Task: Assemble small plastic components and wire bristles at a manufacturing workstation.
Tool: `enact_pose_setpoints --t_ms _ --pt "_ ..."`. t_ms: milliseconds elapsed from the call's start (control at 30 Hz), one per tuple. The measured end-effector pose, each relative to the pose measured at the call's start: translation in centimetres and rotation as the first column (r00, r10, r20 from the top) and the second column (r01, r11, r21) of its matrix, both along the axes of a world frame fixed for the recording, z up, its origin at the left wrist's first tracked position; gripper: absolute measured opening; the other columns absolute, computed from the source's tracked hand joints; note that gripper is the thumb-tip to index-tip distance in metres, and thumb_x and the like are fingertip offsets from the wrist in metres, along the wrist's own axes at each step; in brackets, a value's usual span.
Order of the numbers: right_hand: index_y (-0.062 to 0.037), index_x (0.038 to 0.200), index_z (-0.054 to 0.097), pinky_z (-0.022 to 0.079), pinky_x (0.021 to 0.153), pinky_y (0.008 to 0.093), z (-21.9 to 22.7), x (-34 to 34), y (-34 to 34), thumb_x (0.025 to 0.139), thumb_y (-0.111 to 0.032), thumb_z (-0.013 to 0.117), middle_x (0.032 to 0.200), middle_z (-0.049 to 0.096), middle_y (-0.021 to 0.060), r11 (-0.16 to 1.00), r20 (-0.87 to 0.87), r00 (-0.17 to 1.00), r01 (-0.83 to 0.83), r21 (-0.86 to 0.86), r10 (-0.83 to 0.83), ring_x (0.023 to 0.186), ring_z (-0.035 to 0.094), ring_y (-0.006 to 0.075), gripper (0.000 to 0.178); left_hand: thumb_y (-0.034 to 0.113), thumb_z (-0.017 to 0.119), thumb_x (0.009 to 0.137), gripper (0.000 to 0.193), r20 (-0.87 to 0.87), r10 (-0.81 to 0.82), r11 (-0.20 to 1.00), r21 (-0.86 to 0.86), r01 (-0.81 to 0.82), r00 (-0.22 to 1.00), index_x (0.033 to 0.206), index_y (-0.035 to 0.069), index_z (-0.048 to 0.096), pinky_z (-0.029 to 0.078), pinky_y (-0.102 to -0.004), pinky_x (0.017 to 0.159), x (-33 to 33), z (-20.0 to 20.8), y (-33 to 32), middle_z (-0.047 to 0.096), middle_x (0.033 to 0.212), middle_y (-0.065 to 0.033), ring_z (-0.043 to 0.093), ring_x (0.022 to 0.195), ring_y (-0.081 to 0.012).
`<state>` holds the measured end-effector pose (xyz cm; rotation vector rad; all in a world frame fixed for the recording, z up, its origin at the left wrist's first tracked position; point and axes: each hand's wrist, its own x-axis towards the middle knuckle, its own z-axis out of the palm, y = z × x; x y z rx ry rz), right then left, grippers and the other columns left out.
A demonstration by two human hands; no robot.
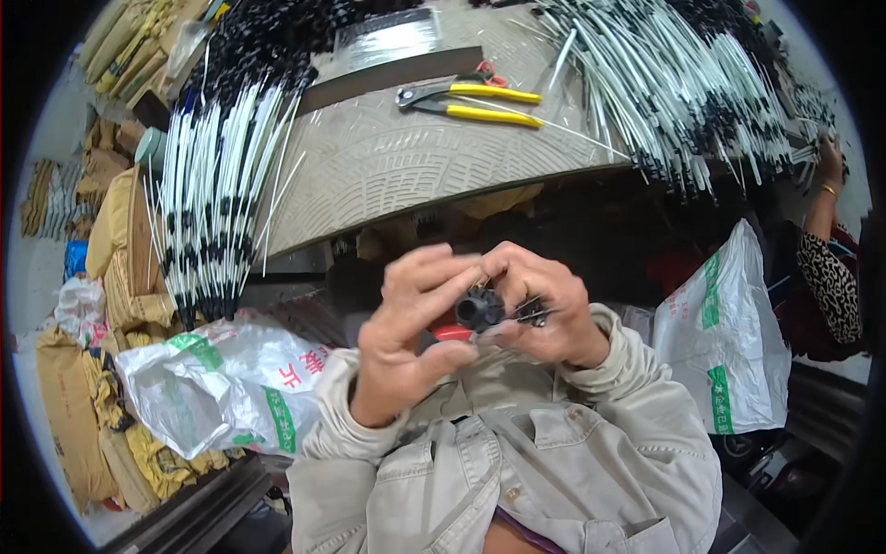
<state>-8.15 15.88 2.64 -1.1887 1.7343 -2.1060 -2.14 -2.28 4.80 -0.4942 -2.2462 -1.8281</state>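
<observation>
My right hand (546, 309) closes round a small black tubular part (478, 310) in front of my chest; my left hand (406, 323), half open, curves beside it, though I cannot tell whether it grips. Beyond, on the patterned grey table (397, 171), yellow-handled metal pliers (494, 115) lie between slim white-and-black rods (646, 83).

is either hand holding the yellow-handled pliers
No, the pliers lie on the table, away from the left hand and right hand.
</observation>
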Motion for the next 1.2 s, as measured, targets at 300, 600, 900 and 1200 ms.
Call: enact_pose_setpoints --t_ms 300,600,900,1200 --pt "-0.0012 0.09 0.053 0.047 0.076 0.0316 -2.8 -0.2 -1.4 0.065 -0.023 0.085 0.114 0.055 0.0171 0.999 -0.051 0.998 0.039 -0.017 -0.039 0.095 0.057 0.0232 0.047 0.018 0.067 0.083 0.036 0.119 0.337 0.923 0.152 -0.353 0.934 0.113 -0.002 0.062 0.022 -0.042 0.106 0.9 -3.2 1.5 0.065 0.11 -0.0113 0.052 0.116 -0.0256" --pt "0.0003 0.089 0.058 0.047 0.058 0.0309 -4.0 2.5 -2.4 0.07 -0.012 0.078 0.081 0.058 0.0129 0.911 -0.092 0.909 0.411 0.026 -0.407 0.069 0.059 0.0227 0.03 0.016 0.063 0.087 0.04 0.058 0.45 0.889 0.068 -0.453 0.891 0.114 -0.012 0.057 0.035 -0.0354 0.101 1.4 -4.1 1.5 0.065 0.105 -0.018 0.06 0.098 -0.0207" --pt "0.0005 0.085 0.058 0.045 0.048 0.03 -4.2 1.8 -2.2 0.071 -0.013 0.073 0.077 0.057 0.0113 0.891 -0.349 0.845 0.45 0.054 -0.405 0.061 0.059 0.0229 0.025 0.025 0.062 0.087 0.033 -0.035 0.514 0.852 -0.097 -0.515 0.857 0.108 -0.001 0.063 0.014 -0.0415 0.109 1.4 -3.7 2.2 0.069 0.1 -0.007 0.054 0.111 -0.0206" --pt "-0.0016 0.084 0.057 0.044 0.047 0.0312 -4.2 1.6 -2.1 0.074 -0.017 0.072 0.075 0.055 0.0107 0.878 -0.465 0.789 0.476 0.052 -0.401 0.059 0.057 0.023 0.023 0.024 0.058 0.089 0.034 -0.027 0.529 0.847 -0.044 -0.53 0.848 0.109 -0.002 0.062 0.014 -0.0408 0.109 1.5 -4.1 2.7 0.068 0.1 -0.0097 0.057 0.107 -0.0197"
